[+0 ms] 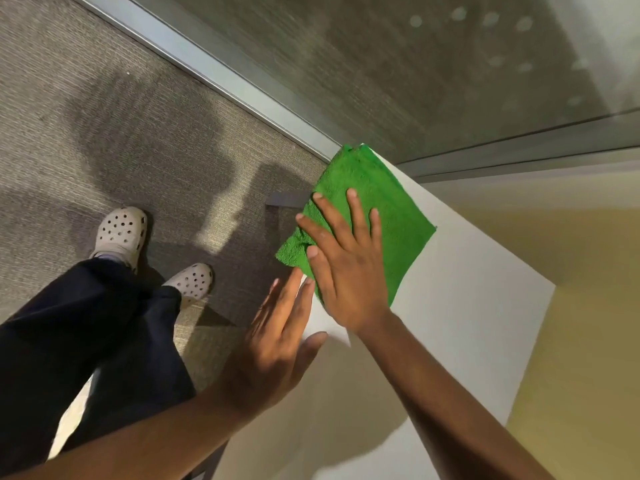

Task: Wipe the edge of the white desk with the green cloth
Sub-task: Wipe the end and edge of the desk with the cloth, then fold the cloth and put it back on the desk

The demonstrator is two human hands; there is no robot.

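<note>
Two bare hands are seen over the near corner of the flat white desk, and places below are given relative to that desk. Left of it, on the grey ribbed carpet, pale perforated clogs and dark trouser legs are seen. At the desk's left edge the left hand is held flat with fingers spread and nothing gripped, its thumb laid on the top. Just beyond it, the right hand is pressed palm-down, fingers apart, on the folded green microfibre cloth; the cloth is pinned rather than clutched. The cloth is laid on the desk's far left corner, with part of it hanging past the edge.

For a good stroke, the overhanging part would best be wrapped over the rim and pressure kept even while the cloth is drawn along the edge. The desk could be steadied by the free hand.

No containers are visible in this view.
</note>
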